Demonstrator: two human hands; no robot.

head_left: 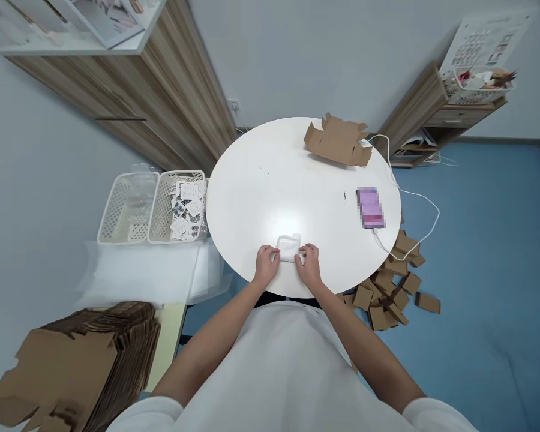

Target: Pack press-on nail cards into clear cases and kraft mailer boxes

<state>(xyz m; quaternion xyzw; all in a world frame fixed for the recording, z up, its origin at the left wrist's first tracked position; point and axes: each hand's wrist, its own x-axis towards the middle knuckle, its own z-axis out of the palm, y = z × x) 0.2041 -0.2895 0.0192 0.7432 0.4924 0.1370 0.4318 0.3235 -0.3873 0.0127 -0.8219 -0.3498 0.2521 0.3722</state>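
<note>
A small white packet (pixel 289 246) lies on the near edge of the round white table (pixel 270 186). My left hand (pixel 266 264) pinches its left side with curled fingers. My right hand (pixel 309 263) grips its right side, fingers closed over the corner. Both hands rest on the tabletop, close together. Farther back on the table lies a flat, unfolded brown cardboard box (pixel 337 141). A phone (pixel 370 207) with a white cable (pixel 414 198) plugged in sits to the right.
Two white perforated baskets (pixel 130 207) stand left of the table, one holding several small cards (pixel 186 210). A stack of flat cardboard blanks (pixel 81 366) lies at bottom left. Several folded small brown boxes (pixel 396 288) are scattered on the blue floor at right. Wooden cabinets stand behind.
</note>
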